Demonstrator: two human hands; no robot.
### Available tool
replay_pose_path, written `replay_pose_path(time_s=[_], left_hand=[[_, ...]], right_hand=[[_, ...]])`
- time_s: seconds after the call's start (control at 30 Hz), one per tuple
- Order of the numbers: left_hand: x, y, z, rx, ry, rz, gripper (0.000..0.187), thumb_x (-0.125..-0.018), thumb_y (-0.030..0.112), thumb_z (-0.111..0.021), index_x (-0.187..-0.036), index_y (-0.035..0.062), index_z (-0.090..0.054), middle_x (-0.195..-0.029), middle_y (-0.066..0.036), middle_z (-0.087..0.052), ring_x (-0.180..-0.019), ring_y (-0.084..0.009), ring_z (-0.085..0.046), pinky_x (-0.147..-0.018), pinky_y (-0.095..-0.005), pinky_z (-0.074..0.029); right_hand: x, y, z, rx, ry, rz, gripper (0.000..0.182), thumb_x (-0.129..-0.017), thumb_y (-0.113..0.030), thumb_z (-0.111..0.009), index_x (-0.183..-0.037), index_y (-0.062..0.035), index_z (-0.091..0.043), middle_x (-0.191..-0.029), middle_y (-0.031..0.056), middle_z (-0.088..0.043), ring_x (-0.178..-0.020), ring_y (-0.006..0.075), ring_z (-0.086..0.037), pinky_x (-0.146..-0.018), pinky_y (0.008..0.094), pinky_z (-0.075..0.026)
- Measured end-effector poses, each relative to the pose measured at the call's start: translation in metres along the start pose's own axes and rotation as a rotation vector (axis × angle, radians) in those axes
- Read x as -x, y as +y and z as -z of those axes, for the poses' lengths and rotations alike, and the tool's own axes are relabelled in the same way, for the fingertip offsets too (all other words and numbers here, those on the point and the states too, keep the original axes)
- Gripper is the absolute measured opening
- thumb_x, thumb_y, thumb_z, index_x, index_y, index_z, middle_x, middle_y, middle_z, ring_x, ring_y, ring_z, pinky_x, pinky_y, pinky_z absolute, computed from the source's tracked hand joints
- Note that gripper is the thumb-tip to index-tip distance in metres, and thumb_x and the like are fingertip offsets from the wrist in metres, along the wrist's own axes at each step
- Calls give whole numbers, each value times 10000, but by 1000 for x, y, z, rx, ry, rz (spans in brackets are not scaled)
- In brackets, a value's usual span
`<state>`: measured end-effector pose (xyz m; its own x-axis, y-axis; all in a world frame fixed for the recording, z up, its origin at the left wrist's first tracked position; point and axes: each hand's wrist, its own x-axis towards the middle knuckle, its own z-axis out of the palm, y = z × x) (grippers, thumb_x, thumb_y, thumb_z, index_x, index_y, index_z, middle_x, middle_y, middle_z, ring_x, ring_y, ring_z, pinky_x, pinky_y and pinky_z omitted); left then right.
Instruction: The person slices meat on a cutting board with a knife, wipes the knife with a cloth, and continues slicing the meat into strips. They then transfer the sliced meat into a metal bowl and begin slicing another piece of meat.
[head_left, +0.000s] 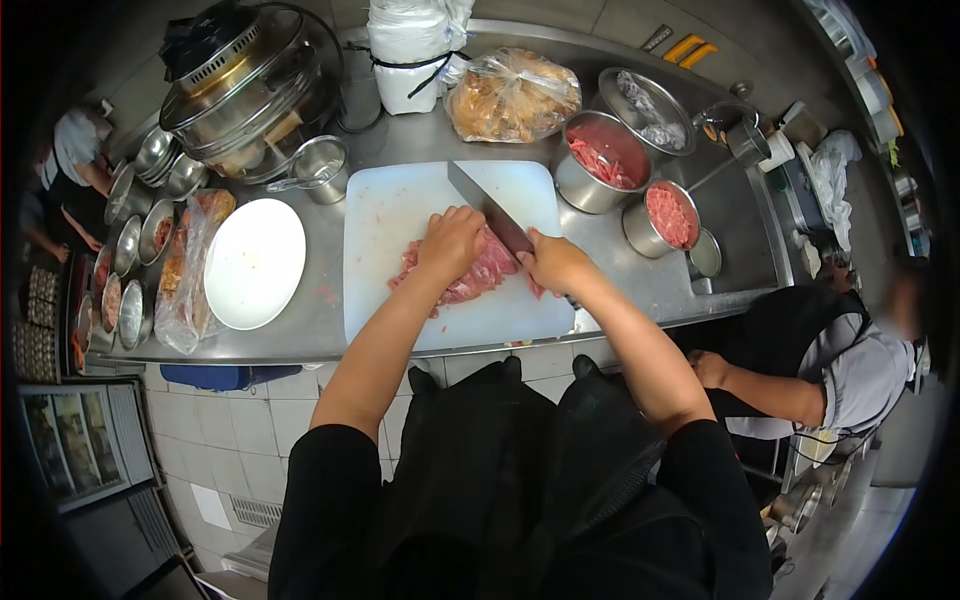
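Observation:
Raw meat [470, 283] lies on a white cutting board [385, 205] on the steel counter. My left hand [453, 243] rests on top of the meat with its fingers curled over it, pressing it to the board. In my right hand [556, 264] is a large knife [488, 208], gripped near the handle. Its broad blade points up and to the left, along the right side of the meat and close to my left fingers. A small strip of meat lies to the right of the blade, partly hidden by my right hand.
Right of the board stand steel pots of cut meat [588, 190] [650, 232]. A white plate [255, 264] and a steel pot [322, 168] are at its left. Behind it sits a tied plastic bag [514, 95]. A co-worker [820, 370] stands at the right; other people are far left.

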<state>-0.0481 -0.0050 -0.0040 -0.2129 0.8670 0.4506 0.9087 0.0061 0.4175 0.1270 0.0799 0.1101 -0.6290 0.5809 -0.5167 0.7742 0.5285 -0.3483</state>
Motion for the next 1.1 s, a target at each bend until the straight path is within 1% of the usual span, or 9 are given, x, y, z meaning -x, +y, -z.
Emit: replay_pose_path(time_s=[0.1,0.17,0.2,0.53,0.7,0.83,0.93,1.0,1.1], left_hand=[[-1,2,3,-17,1,4,112,-812,153,-639,-901,104,-592,-912,-59,-585,-950,-266,-565,-797,-425,-409],[-3,-1,0,-24,-16,27,105,-813,150,-636,-893,103,-590,-910,-64,-590,-945,-272,-566,-791,-427,-409],[-2,2,-2,-26,-36,34,97,-813,147,-634,-886,102,-587,-909,-68,-595,-940,-277,-567,-785,-430,-409],[14,-11,14,213,-8,73,192,-849,170,-648,-1023,91,-657,-993,-84,-606,-1016,-312,-561,-901,-421,-429],[13,-5,16,-31,-56,85,170,-829,142,-653,-995,107,-650,-1017,-63,-601,-1028,-284,-556,-865,-415,-424],[14,-6,13,-21,-50,84,172,-825,145,-652,-994,112,-646,-1010,-55,-606,-1022,-261,-562,-857,-416,-418],[7,-10,17,-6,-47,78,175,-833,158,-646,-1002,114,-643,-1001,-48,-612,-1013,-251,-566,-860,-415,-416],[10,-2,19,5,-62,110,172,-832,159,-647,-997,112,-639,-988,-49,-617,-1007,-251,-569,-852,-412,-417],[12,-4,16,-13,-31,108,158,-831,157,-644,-981,108,-639,-980,-52,-618,-1008,-253,-570,-846,-409,-418]], right_hand=[[30,11,6,-68,-51,38,551,-967,-326,-491,-1383,35,-463,-838,236,-703,-626,344,-685,-693,427,-563],[20,31,-19,-6,29,130,401,-970,-321,-523,-1159,26,-595,-1012,278,-684,-607,344,-690,-633,416,-564],[2,27,-40,-67,99,130,603,-972,-307,-488,-1444,55,-391,-928,268,-700,-590,340,-676,-693,446,-563],[6,-3,-19,-185,42,-47,559,-972,-300,-500,-1444,-10,-428,-1036,268,-691,-707,380,-696,-736,462,-565],[43,-1,12,228,42,96,527,-951,-296,-526,-1380,8,-481,-1050,265,-690,-960,411,-681,-880,484,-525],[20,14,-24,213,1,66,439,-965,-354,-544,-1201,14,-575,-966,249,-701,-948,410,-671,-854,498,-508],[-23,8,-38,163,218,184,523,-965,-303,-513,-1375,19,-480,-980,217,-716,-940,391,-687,-875,476,-525],[-7,-4,-17,-21,-34,-33,546,-968,-310,-516,-1399,20,-458,-958,183,-723,-939,371,-687,-872,468,-523],[19,-14,4,47,2,30,564,-965,-303,-526,-1413,28,-441,-926,179,-723,-939,360,-686,-866,467,-521]])
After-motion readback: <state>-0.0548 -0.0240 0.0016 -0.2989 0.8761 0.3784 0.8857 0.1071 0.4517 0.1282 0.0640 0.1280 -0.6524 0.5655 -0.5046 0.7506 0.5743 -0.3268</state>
